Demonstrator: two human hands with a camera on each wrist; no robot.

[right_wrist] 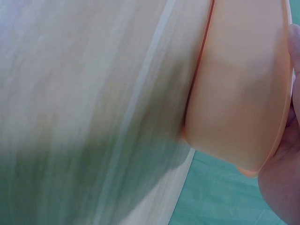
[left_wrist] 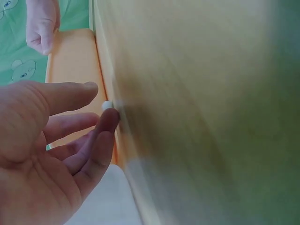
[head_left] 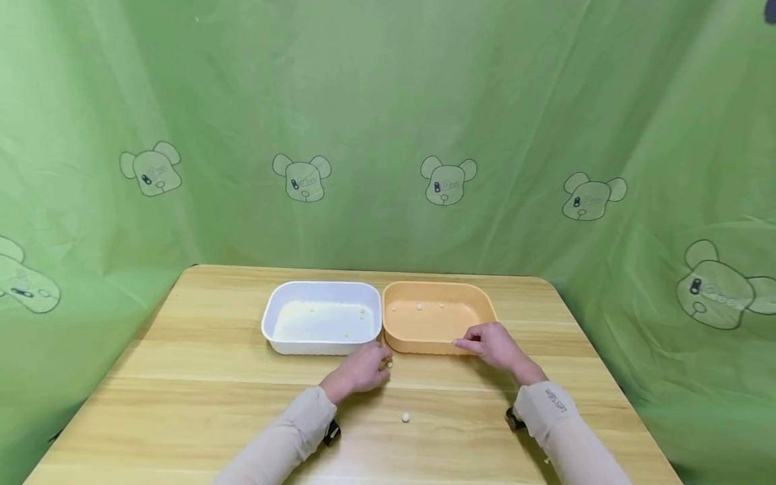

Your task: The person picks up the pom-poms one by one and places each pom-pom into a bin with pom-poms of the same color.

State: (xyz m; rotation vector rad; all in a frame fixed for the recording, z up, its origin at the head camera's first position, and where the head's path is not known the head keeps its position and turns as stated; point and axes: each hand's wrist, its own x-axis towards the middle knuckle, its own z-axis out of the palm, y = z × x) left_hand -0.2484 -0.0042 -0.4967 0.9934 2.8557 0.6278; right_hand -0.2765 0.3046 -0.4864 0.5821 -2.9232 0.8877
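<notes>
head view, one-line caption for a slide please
Left hand beside a small pale ball, right hand holding the near rim of the orange tray, white tray alongside.

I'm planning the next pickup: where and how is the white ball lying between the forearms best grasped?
I'd come straight down from above and pinch the white ball across opposite sides at its widest. It looks small and round, so an off-centre push could roll it; it lies on the table with nothing touching it.

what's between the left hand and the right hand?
A small white ball right by the fingertips of the left hand, then the orange tray, its rim gripped by the right hand. Head view; left wrist view shows it too.
</notes>
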